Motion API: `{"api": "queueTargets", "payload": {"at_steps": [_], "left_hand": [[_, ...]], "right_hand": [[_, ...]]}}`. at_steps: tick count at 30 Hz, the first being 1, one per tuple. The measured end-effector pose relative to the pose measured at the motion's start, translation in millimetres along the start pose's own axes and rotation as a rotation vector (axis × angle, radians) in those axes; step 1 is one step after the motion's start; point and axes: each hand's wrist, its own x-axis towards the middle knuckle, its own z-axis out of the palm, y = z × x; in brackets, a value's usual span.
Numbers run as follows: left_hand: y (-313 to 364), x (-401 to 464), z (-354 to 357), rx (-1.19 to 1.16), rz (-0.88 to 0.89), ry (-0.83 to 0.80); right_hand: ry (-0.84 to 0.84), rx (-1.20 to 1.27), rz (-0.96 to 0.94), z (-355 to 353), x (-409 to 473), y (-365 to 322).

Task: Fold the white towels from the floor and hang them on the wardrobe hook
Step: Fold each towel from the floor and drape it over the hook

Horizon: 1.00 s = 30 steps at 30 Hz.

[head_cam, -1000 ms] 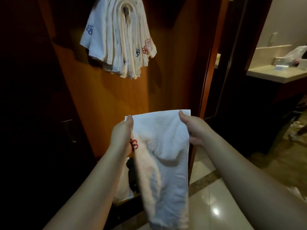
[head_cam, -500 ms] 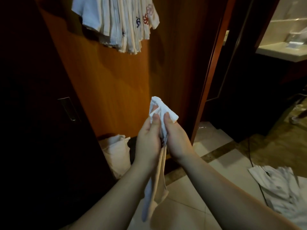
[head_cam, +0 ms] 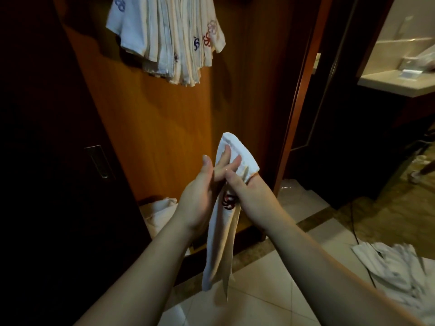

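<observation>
1. Since half a second earlier the hands had barely shifted: the left hand (head_cam: 202,196) had loosened, its fingers now straight against the towel (head_cam: 226,222) instead of closed with the right.
2. The towel hung folded lengthwise between both palms, its top fold standing above the fingers and its tail dangling toward the floor (head_cam: 270,278), probably so gravity kept the halves aligned.
3. The right hand (head_cam: 249,191) pinched the top fold from the far side, seemingly to hold the crease while the left palm pressed flat and smoothed it.
4. The hung towels (head_cam: 164,38) draped against the wardrobe (head_cam: 164,128) near its top edge; the hook itself was out of view.
5. A towel pile (head_cam: 400,271) lay on the floor at the right edge, another bundle (head_cam: 160,212) at the wardrobe's foot, so work likely remained.
</observation>
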Motion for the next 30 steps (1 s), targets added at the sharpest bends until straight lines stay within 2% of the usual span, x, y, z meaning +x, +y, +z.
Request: {"api": "queueTargets", "payload": {"at_steps": [3, 5, 7, 9, 11, 14, 16, 22, 27, 30], "left_hand": [[7, 0, -1, -0.082, 0.053, -0.024], [13, 3, -7, -0.056, 0.115, 0.003], [19, 6, -16, 0.071, 0.219, 0.105], [27, 12, -23, 0.256, 0.314, 0.291], [37, 17, -25, 0.291, 0.282, 0.373], [47, 26, -24, 0.162, 0.05, 0.178], [52, 29, -23, 0.095, -0.031, 0.055], [62, 30, -13, -0.086, -0.011, -0.107], [71, 29, -1, -0.047, 0.01, -0.07], [76, 28, 6, -0.087, -0.005, -0.021]], "right_hand": [[0.066, 0.075, 0.045, -6, 2, -2], [0.073, 0.111, 0.053, -17, 7, -5], [0.041, 0.079, 0.02, -30, 13, -14], [-0.011, 0.085, 0.001, -41, 21, -25], [-0.052, 0.091, -0.01, -50, 29, -35], [-0.108, 0.077, -0.03, -58, 38, -55], [-0.139, 0.128, -0.046, -64, 44, -66], [-0.251, 0.379, -0.075, -73, 54, -86], [-0.173, 0.568, 0.031, -77, 55, -58], [-0.242, 0.679, 0.106, -72, 49, -19]]}}
